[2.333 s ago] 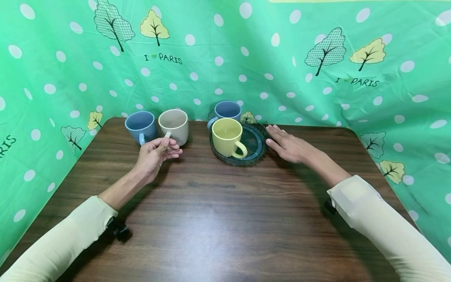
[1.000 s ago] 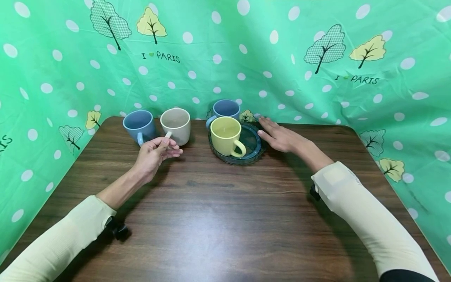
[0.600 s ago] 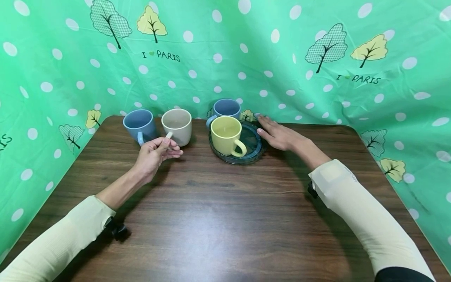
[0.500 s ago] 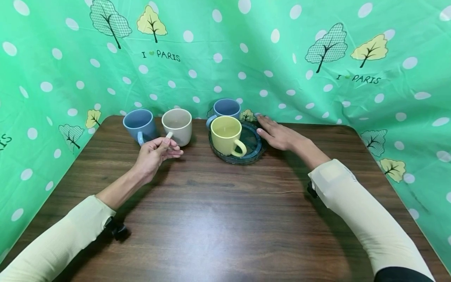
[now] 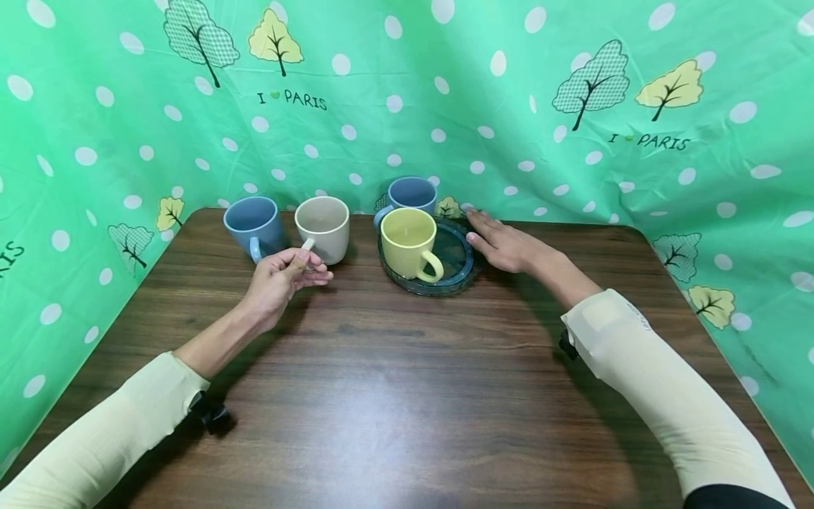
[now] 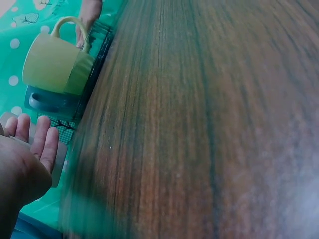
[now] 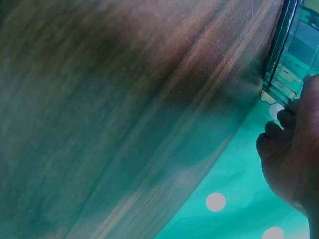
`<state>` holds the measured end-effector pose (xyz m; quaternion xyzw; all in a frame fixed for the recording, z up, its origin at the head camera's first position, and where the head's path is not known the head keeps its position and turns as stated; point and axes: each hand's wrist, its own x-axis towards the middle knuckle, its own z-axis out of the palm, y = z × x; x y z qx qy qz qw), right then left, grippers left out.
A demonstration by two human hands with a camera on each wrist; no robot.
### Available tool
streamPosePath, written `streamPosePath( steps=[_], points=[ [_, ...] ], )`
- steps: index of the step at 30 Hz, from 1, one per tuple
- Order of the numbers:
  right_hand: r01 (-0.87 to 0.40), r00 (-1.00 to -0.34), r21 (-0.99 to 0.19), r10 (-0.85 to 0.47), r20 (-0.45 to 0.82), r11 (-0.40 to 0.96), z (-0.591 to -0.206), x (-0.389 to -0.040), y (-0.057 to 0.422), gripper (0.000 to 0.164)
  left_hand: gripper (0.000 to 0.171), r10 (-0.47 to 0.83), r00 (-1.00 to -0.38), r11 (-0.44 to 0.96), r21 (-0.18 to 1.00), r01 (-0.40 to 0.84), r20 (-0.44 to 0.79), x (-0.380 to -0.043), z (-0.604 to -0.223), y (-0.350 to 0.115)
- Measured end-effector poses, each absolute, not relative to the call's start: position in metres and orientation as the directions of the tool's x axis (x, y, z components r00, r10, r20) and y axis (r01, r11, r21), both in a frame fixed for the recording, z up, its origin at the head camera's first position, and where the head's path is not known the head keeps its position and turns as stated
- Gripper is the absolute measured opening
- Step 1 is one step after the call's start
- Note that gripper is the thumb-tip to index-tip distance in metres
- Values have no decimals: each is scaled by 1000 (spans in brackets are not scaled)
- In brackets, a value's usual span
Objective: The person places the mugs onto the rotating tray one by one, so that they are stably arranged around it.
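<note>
In the head view my left hand [image 5: 280,279] pinches the handle of a pale grey mug [image 5: 324,230] between thumb and forefinger, its other fingers loosely extended. The mug stands upright on the table, right of a blue mug [image 5: 253,223]. A round, dark-tinted glass dish [image 5: 439,288] lies to the right, with a yellow mug [image 5: 407,244] upright in its left part. My right hand [image 5: 511,247] is palm down with straight fingers, fingertips at the dish's right rim. The right wrist view shows these fingers beside the glass wall [image 7: 286,69].
Behind the yellow mug, a second blue mug [image 5: 412,191] stands near the back edge, partly hidden. The brown wooden table [image 5: 394,382] spreads in front of both hands. A green dotted cloth [image 5: 458,106] hangs close behind the table's back edge.
My right hand has shifted left and slightly back along the dish's right side. The grey mug has edged a little to the right, away from the blue mug, with my left hand staying at its handle.
</note>
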<state>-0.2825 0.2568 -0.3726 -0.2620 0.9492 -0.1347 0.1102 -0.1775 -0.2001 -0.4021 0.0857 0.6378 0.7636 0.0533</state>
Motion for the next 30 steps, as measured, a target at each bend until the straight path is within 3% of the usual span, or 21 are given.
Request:
streamPosePath(
  steps=[30],
  points=[
    [-470,-834,-334,-535,-135,817,-370,-258,274,70,31,178,-981,-179,983,39,71,-173,-404,-196]
  ],
)
